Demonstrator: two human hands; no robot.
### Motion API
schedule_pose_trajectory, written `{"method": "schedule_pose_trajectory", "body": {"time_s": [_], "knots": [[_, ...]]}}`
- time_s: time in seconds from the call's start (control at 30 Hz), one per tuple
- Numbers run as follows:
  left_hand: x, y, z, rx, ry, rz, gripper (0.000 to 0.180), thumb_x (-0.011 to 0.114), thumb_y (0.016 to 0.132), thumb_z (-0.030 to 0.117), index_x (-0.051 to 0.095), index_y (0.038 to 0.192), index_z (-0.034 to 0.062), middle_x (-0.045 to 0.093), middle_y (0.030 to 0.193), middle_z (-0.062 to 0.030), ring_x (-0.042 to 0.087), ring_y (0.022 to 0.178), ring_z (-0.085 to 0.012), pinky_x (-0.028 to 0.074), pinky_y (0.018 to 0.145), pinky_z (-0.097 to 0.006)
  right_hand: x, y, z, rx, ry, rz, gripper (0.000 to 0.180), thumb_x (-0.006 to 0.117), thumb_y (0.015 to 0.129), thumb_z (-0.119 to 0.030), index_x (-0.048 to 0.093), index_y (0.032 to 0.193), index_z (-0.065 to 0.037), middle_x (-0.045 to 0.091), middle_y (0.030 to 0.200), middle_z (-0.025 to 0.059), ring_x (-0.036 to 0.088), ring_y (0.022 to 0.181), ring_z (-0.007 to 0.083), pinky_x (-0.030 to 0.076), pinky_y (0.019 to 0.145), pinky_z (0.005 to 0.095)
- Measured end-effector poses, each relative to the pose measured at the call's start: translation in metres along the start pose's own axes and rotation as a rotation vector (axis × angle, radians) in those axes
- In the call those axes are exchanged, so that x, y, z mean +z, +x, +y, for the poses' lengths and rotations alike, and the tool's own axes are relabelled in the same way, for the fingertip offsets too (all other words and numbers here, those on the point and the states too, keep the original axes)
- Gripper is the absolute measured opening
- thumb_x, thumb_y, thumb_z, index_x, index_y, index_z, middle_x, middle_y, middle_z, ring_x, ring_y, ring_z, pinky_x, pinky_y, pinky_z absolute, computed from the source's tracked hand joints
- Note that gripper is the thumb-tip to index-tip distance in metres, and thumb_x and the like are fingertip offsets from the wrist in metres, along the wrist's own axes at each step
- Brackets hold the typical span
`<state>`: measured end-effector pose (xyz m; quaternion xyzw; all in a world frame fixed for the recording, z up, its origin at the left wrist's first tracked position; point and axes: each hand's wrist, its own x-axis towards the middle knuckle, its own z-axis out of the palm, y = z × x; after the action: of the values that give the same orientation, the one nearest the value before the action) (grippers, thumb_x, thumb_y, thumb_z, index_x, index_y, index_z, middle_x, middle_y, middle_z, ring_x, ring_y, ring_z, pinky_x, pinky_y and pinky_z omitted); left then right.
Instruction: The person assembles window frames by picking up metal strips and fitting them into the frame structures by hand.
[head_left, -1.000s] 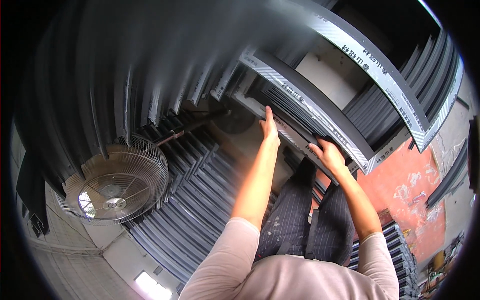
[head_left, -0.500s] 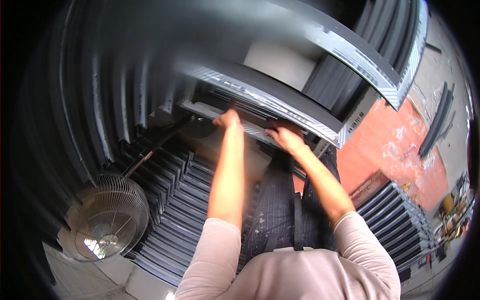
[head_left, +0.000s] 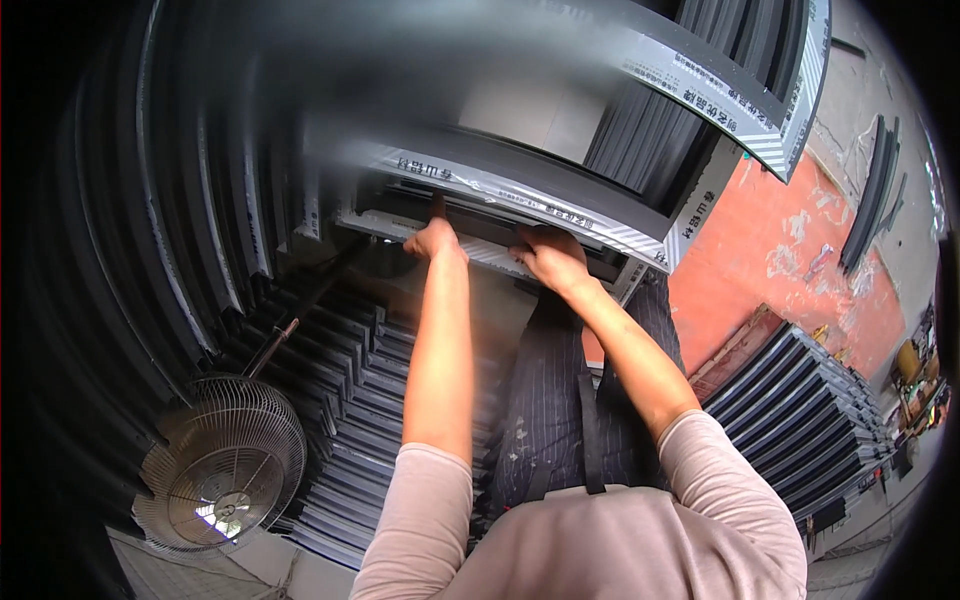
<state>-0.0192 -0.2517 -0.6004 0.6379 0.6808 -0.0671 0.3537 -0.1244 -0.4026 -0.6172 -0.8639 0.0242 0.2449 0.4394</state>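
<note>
A dark metal window frame [head_left: 495,256] with pale striped film along its edge lies low in front of my body. My left hand [head_left: 437,238] is closed over its near bar, one finger pointing forward across it. Further right on the same bar, my right hand [head_left: 553,260] grips with the thumb nearest the left; its other fingers are partly hidden. Just beyond and above both hands sits a larger film-covered dark frame [head_left: 520,196], its far left part blurred. Another frame corner [head_left: 770,145] rises at the upper right.
Stacked dark profiles [head_left: 345,440] lie below left of my arms, beside a round metal fan [head_left: 225,465]. Tall dark frames [head_left: 205,230] stand along the left. On the right are another profile stack [head_left: 800,410], an orange floor sheet [head_left: 770,245] and loose black strips [head_left: 872,195].
The view has shifted a little and become sharper. In the picture, both hands and the frames sit slightly further left; each hand stays at about the same place on the bar.
</note>
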Motion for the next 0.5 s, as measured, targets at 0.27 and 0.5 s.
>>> {"method": "schedule_pose_trajectory", "body": {"time_s": [0.27, 0.5], "knots": [[0.014, 0.001, -0.009, -0.010, 0.015, -0.006, 0.070, 0.079, 0.076, 0.011, 0.030, 0.123, -0.0038, 0.054, 0.126, -0.0252, 0.061, 0.105, -0.0296, 0.053, 0.088, -0.038, -0.003, 0.002, 0.023, 0.012, -0.012, -0.164, 0.051, 0.056, 0.091, -0.047, 0.062, 0.118, -0.005, 0.063, 0.112, 0.0213, 0.060, 0.104, 0.0369, 0.047, 0.090, 0.0409], [0.028, 0.073, -0.015, -0.032, 0.367, 0.318, 0.075, 0.081, 0.066, 0.027, 0.034, 0.118, -0.0028, 0.063, 0.103, -0.0238, 0.066, 0.089, -0.0290, 0.057, 0.074, -0.037, -0.023, 0.001, 0.054, 0.175, 0.110, -0.573, 0.049, 0.053, 0.096, -0.039, 0.055, 0.131, -0.005, 0.058, 0.129, 0.0180, 0.052, 0.122, 0.0303, 0.037, 0.105, 0.0349]]}}
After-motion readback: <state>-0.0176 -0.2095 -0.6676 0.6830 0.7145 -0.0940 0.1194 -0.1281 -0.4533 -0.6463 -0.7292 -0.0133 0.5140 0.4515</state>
